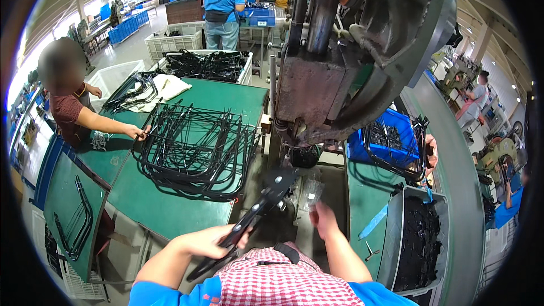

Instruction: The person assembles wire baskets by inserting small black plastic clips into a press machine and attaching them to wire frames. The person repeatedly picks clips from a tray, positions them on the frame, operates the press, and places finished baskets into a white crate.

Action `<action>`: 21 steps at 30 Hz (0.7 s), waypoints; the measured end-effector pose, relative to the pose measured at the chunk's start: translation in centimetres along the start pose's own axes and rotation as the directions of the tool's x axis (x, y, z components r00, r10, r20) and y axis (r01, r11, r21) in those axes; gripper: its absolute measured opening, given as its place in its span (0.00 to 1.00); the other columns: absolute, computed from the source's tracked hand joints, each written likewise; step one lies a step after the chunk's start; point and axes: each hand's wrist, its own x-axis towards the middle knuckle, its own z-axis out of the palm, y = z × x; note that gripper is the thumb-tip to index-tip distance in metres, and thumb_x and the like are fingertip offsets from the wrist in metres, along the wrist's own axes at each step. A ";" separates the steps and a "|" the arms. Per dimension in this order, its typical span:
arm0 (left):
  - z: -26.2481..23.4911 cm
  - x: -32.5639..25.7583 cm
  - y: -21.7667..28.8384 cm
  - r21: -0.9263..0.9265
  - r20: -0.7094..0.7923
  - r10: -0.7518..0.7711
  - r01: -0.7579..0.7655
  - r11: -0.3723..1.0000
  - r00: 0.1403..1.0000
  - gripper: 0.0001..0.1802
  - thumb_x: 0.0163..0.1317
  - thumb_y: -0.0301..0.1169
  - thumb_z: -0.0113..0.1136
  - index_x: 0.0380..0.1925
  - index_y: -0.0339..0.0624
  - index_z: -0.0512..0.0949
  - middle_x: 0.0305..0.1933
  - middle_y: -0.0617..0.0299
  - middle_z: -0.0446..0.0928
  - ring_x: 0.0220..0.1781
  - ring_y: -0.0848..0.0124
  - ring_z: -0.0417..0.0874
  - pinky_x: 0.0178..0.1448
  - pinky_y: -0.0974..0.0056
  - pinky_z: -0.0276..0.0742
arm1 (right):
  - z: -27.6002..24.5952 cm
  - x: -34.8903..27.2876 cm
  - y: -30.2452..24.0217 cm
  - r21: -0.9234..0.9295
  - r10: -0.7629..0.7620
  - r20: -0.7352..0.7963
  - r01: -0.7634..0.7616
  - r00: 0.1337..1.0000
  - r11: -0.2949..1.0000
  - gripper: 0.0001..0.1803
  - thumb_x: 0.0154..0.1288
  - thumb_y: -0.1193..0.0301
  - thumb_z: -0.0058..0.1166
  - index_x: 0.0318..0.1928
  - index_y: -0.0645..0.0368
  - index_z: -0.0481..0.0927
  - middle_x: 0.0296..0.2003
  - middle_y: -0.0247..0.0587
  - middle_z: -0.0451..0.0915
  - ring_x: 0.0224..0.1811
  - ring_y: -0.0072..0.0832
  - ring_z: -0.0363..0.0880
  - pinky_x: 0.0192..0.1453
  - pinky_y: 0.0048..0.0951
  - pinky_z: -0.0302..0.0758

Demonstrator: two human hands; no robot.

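My left hand [211, 241] grips a black bent metal frame piece [258, 207] whose flat end reaches up toward the base of a large grey press machine [340, 62]. My right hand [324, 218] hovers just right of that piece with nothing visibly in it; its fingers are curled and blurred. A pile of similar black bent rods [195, 150] lies on the green table [170, 212] to my left. I wear a red-checked apron and blue sleeves.
A seated person's hand [136, 131] touches the rod pile at the left. A blue crate [385, 136] with rods and a grey bin of small black parts [419, 243] stand at the right. White crates [175, 42] and a standing person [222, 5] are behind.
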 end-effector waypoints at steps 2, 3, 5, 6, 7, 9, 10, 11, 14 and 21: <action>1.3 -3.3 1.5 0.038 0.044 0.075 -0.076 0.996 0.996 0.42 0.49 0.31 0.59 0.65 0.30 0.55 0.53 0.55 0.71 0.58 0.65 0.69 0.68 0.58 0.58 | -3.4 -1.6 3.9 -0.077 0.239 0.036 -0.235 0.970 0.969 0.25 0.72 0.49 0.38 0.46 0.58 0.77 0.32 0.35 0.78 0.27 0.23 0.72 0.33 0.26 0.70; 1.6 -3.7 2.0 -0.035 0.100 0.139 -0.136 0.990 0.985 0.42 0.49 0.31 0.59 0.65 0.30 0.56 0.54 0.51 0.70 0.60 0.60 0.69 0.68 0.54 0.57 | -4.4 -2.0 4.9 -0.041 0.242 0.015 -0.242 0.970 0.969 0.29 0.71 0.46 0.36 0.49 0.59 0.75 0.37 0.38 0.79 0.32 0.25 0.73 0.37 0.27 0.70; 3.9 -5.0 3.3 -0.236 0.149 0.300 -0.260 0.936 0.942 0.41 0.49 0.29 0.59 0.65 0.30 0.56 0.57 0.42 0.68 0.63 0.50 0.67 0.69 0.47 0.55 | -5.4 -2.7 4.9 -0.006 0.263 0.011 -0.263 0.965 0.965 0.36 0.69 0.40 0.33 0.55 0.61 0.73 0.46 0.44 0.79 0.42 0.30 0.76 0.45 0.30 0.71; 4.7 -5.0 3.9 -0.358 0.176 0.386 -0.306 0.882 0.906 0.41 0.49 0.27 0.58 0.65 0.30 0.57 0.59 0.37 0.67 0.65 0.45 0.65 0.69 0.43 0.54 | -5.6 -3.0 4.0 0.084 0.193 0.073 -0.199 0.978 0.976 0.39 0.68 0.38 0.33 0.57 0.62 0.71 0.50 0.47 0.77 0.46 0.33 0.75 0.50 0.32 0.69; 5.6 -5.5 3.7 -0.464 0.149 0.426 -0.318 0.827 0.892 0.41 0.47 0.25 0.57 0.65 0.30 0.57 0.61 0.32 0.64 0.67 0.40 0.62 0.69 0.40 0.53 | -5.1 -3.2 2.4 0.175 0.122 0.136 -0.145 0.983 0.974 0.42 0.66 0.36 0.32 0.59 0.63 0.69 0.54 0.50 0.75 0.51 0.36 0.74 0.54 0.35 0.68; 6.8 -4.6 2.8 -0.507 0.130 0.598 -0.466 0.726 0.791 0.43 0.46 0.27 0.55 0.66 0.29 0.56 0.62 0.31 0.64 0.66 0.38 0.63 0.68 0.38 0.53 | -4.2 -5.5 -2.7 0.376 -0.018 0.376 -0.135 0.927 0.917 0.49 0.62 0.31 0.31 0.62 0.66 0.65 0.57 0.57 0.72 0.60 0.42 0.71 0.61 0.41 0.66; 7.4 -4.0 2.4 -0.519 0.129 0.677 -0.533 0.668 0.724 0.44 0.46 0.29 0.55 0.66 0.28 0.55 0.62 0.30 0.63 0.66 0.38 0.63 0.68 0.38 0.53 | -4.3 -7.1 -5.7 0.465 -0.118 0.534 -0.175 0.837 0.868 0.54 0.59 0.29 0.31 0.64 0.69 0.62 0.58 0.60 0.71 0.63 0.44 0.68 0.64 0.45 0.66; 7.8 -3.9 1.8 -0.541 0.096 0.691 -0.546 0.640 0.716 0.43 0.44 0.27 0.54 0.66 0.27 0.57 0.60 0.29 0.65 0.64 0.35 0.65 0.66 0.34 0.54 | -6.8 -7.2 -6.6 0.411 -0.223 0.699 -0.126 0.679 0.903 0.55 0.58 0.28 0.32 0.64 0.68 0.62 0.59 0.62 0.69 0.63 0.47 0.68 0.64 0.46 0.66; 8.2 -2.8 -0.7 -0.566 0.024 0.802 -0.654 0.503 0.597 0.42 0.45 0.26 0.52 0.67 0.34 0.57 0.61 0.36 0.67 0.63 0.36 0.67 0.66 0.35 0.56 | -10.5 -13.3 -11.6 0.323 -0.329 0.755 0.115 0.568 0.939 0.45 0.61 0.37 0.45 0.66 0.61 0.63 0.62 0.64 0.65 0.65 0.54 0.64 0.64 0.50 0.65; 10.8 5.2 -10.0 -0.436 -0.718 -0.216 -0.185 0.881 0.662 0.30 0.55 0.32 0.54 0.60 0.44 0.65 0.57 0.56 0.74 0.50 0.69 0.74 0.51 0.66 0.68 | -14.0 -23.4 -13.6 0.462 -0.384 0.714 0.019 0.586 0.887 0.36 0.54 0.60 0.62 0.61 0.62 0.66 0.51 0.59 0.72 0.56 0.50 0.71 0.61 0.48 0.68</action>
